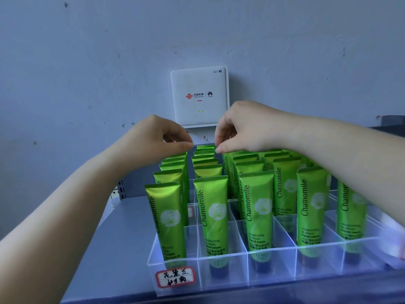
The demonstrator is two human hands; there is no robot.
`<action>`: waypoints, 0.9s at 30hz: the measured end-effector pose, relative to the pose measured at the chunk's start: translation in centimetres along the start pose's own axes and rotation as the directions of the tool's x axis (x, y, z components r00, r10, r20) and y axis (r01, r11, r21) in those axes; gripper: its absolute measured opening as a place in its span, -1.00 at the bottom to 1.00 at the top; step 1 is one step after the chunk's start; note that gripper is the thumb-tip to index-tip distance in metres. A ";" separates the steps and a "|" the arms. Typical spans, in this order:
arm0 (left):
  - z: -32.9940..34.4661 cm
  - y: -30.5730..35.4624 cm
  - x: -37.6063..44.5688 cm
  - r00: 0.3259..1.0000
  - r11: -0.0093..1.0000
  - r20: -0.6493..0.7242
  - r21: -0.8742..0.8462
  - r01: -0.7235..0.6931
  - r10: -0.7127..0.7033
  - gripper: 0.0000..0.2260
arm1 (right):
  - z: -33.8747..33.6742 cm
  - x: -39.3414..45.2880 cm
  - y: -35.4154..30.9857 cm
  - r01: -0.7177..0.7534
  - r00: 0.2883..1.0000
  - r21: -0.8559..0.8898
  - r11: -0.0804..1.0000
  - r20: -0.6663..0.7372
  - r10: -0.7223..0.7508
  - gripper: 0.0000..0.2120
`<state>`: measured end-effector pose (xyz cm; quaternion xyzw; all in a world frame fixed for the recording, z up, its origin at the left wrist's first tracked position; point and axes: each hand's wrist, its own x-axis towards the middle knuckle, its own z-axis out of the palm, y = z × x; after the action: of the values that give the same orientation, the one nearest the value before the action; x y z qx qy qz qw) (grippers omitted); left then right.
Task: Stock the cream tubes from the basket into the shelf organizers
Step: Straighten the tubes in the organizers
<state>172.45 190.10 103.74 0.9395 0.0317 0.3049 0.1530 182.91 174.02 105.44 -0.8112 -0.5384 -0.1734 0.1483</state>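
Both your hands, left (160, 137) and right (243, 128), pinch the far chamomile tube (206, 147); next, seat it upright in the clear organizer (271, 249).

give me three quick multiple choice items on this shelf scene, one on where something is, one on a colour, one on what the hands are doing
1. Where is the red-bordered handwritten label?
A. on the front left corner of the clear acrylic organizer
B. on the wall
C. on a tube cap

2. What colour are the Chamomile cream tubes?
A. pink
B. green
C. white

3. What are the two hands doing?
A. lying flat on the shelf
B. hanging idle
C. reaching to the back of the second row, fingers curled at the tube tops

Answers:
1. A: the red-bordered handwritten label sits on the front wall of the clear acrylic organizer at its left end.
2. B: the Chamomile cream tubes are bright green.
3. C: the left hand and right hand meet with pinched fingertips over the rearmost tubes; the exact grip is hidden.
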 end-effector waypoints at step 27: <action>2.2 -0.2 2.3 0.972 0.966 0.236 0.253 -0.052 -0.009 -0.90 | 3.4 2.7 1.0 0.009 0.995 -0.176 0.984 0.102 0.009 -0.87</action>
<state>175.64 190.08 103.28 0.9811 0.0425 0.1865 0.0288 185.25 177.29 103.49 -0.8288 -0.5280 -0.1788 0.0481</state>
